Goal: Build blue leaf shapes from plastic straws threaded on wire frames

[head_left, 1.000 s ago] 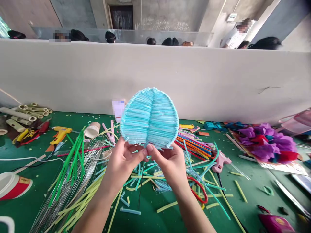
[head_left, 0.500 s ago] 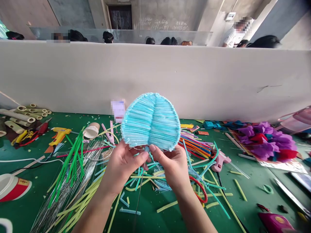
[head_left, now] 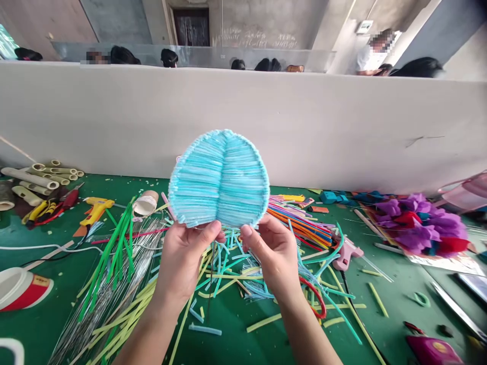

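A light-blue leaf shape made of pipe cleaners (head_left: 219, 177) is held upright in front of me, with a ridge down its middle and a fuzzy rim. My left hand (head_left: 186, 248) pinches its lower edge near the centre, where a thin wire stem (head_left: 210, 289) hangs down. My right hand (head_left: 272, 248) is closed at the lower right edge, thumb in front and fingers partly hidden behind. Below the hands lie loose blue and yellow pipe cleaner pieces (head_left: 232, 274) on the green table (head_left: 236, 350).
Green pipe cleaners (head_left: 122, 243) and thin wires (head_left: 102, 289) spread at left, near a yellow glue gun (head_left: 95, 210) and bamboo pieces (head_left: 38, 180). A pink glue gun (head_left: 347, 252), purple flowers (head_left: 422, 223) and scissors (head_left: 456, 309) lie right. Behind stands a white partition (head_left: 323, 126).
The leaf has moved left and slightly up, facing me more fully. My right thumb has shifted away from the centre stem towards the right edge. The view has shifted slightly.
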Tool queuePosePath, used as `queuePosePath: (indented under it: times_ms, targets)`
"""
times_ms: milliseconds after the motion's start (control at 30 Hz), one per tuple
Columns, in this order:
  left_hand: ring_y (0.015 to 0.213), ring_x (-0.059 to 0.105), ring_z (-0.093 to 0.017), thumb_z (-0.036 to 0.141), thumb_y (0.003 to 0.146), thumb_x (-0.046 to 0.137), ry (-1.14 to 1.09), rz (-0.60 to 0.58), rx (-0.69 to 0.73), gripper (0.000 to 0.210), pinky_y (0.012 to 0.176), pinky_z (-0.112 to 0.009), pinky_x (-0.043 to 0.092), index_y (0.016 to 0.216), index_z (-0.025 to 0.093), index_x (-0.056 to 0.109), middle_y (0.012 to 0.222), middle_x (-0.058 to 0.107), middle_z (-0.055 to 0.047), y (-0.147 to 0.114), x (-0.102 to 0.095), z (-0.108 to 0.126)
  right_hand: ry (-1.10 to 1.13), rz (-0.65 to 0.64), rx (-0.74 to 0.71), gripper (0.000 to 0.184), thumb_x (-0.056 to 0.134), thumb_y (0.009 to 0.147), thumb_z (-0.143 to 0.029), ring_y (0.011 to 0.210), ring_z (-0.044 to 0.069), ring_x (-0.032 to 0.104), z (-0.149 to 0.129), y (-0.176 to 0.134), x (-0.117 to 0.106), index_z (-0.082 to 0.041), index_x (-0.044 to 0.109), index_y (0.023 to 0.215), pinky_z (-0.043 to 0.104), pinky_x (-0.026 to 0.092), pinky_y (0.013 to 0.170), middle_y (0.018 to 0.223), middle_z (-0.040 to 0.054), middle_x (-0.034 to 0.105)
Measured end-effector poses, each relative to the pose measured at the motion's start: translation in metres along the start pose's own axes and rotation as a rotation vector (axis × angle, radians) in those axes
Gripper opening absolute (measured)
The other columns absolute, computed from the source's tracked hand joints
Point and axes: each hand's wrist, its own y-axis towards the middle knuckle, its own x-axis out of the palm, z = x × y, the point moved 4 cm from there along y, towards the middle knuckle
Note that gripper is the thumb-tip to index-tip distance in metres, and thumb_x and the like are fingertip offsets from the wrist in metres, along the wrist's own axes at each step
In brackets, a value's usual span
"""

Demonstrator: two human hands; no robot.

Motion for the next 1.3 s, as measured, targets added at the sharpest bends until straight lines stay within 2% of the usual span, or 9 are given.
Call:
queuePosePath:
  times_ms: [100, 233, 433, 567, 867, 1000, 1100, 1200, 1300]
  targets:
    - [0.062, 0.065, -0.010, 0.020, 0.075, 0.083, 0.003, 0.016, 0.032, 0.011, 0.068, -0.020, 0.056, 0.082, 0.020, 0.073, 0.071, 0.072, 0.003, 0.000, -0.001, 0.002, -0.108, 0.033, -0.010, 0.015, 0.081, 0.079, -0.031, 0.059, 0.009, 0.053, 0.001, 0.002, -0.005, -0.022, 0.071, 0.084, 0.022, 0.046, 0.055, 0.076, -0.0016, 0.066]
    - [0.061, 0.064, -0.010, 0.019, 0.078, 0.080, 0.016, 0.010, 0.051, 0.008, 0.067, -0.020, 0.055, 0.078, 0.020, 0.072, 0.068, 0.070, 0.004, 0.000, 0.000, 0.003, -0.220, -0.004, 0.028, 0.020, 0.079, 0.080, -0.037, 0.063, 0.011, 0.054, 0.001, 0.004, -0.007, -0.019, 0.071, 0.086, 0.023, 0.047, 0.057, 0.080, 0.0005, 0.066]
    - [0.065, 0.066, -0.013, 0.021, 0.081, 0.079, 0.136, 0.010, 0.090, 0.008, 0.069, -0.024, 0.056, 0.085, 0.019, 0.072, 0.074, 0.072, 0.001, -0.003, -0.003, 0.000, -0.266, -0.095, 0.194, 0.029, 0.081, 0.077, -0.041, 0.054, 0.007, 0.044, 0.004, 0.006, -0.013, -0.018, 0.064, 0.078, 0.021, 0.031, 0.047, 0.072, -0.0022, 0.060]
    - [0.066, 0.067, -0.015, 0.025, 0.081, 0.079, 0.257, 0.059, 0.108, 0.012, 0.070, -0.025, 0.057, 0.088, 0.018, 0.071, 0.078, 0.074, -0.001, -0.007, -0.002, 0.002, -0.233, -0.120, 0.227, 0.028, 0.078, 0.080, -0.043, 0.055, 0.008, 0.043, 0.000, 0.004, -0.015, -0.018, 0.064, 0.080, 0.022, 0.031, 0.049, 0.071, -0.0024, 0.058]
    - [0.061, 0.070, -0.019, 0.023, 0.076, 0.080, 0.352, 0.168, 0.184, 0.007, 0.066, -0.032, 0.060, 0.077, 0.021, 0.073, 0.071, 0.075, 0.000, -0.019, 0.010, 0.008, -0.277, 0.119, 0.150, 0.031, 0.080, 0.076, -0.046, 0.057, 0.010, 0.047, -0.002, -0.001, -0.012, -0.018, 0.068, 0.081, 0.024, 0.035, 0.051, 0.073, 0.0013, 0.066]
    - [0.063, 0.071, -0.022, 0.026, 0.076, 0.080, 0.501, 0.110, 0.216, 0.010, 0.075, -0.037, 0.059, 0.069, 0.022, 0.075, 0.067, 0.075, 0.000, -0.022, 0.013, 0.006, -0.300, 0.194, 0.078, 0.027, 0.081, 0.077, -0.043, 0.063, 0.013, 0.055, -0.005, -0.005, -0.010, -0.018, 0.071, 0.079, 0.026, 0.043, 0.057, 0.077, 0.0039, 0.071]
    - [0.066, 0.070, -0.022, 0.028, 0.079, 0.078, 0.529, 0.108, 0.223, 0.017, 0.085, -0.039, 0.055, 0.064, 0.022, 0.073, 0.064, 0.074, 0.001, -0.019, 0.010, 0.005, -0.202, 0.184, 0.095, 0.024, 0.082, 0.076, -0.040, 0.066, 0.013, 0.057, -0.009, -0.005, -0.010, -0.018, 0.075, 0.084, 0.024, 0.045, 0.056, 0.080, 0.0041, 0.072]
    - [0.066, 0.068, -0.022, 0.030, 0.079, 0.079, 0.432, 0.151, 0.178, 0.017, 0.081, -0.037, 0.055, 0.065, 0.023, 0.072, 0.065, 0.073, 0.001, -0.015, 0.003, 0.003, 0.091, 0.061, 0.246, 0.029, 0.077, 0.081, -0.047, 0.069, 0.013, 0.058, -0.006, -0.002, -0.007, -0.018, 0.077, 0.086, 0.022, 0.047, 0.054, 0.083, 0.0051, 0.072]
    - [0.064, 0.067, -0.021, 0.032, 0.077, 0.080, 0.345, 0.127, 0.120, 0.017, 0.076, -0.035, 0.055, 0.067, 0.024, 0.071, 0.065, 0.073, 0.002, -0.012, -0.001, -0.001, 0.310, -0.050, 0.410, 0.034, 0.073, 0.084, -0.050, 0.068, 0.012, 0.059, -0.001, 0.000, -0.003, -0.017, 0.078, 0.087, 0.019, 0.047, 0.052, 0.084, 0.0057, 0.071]
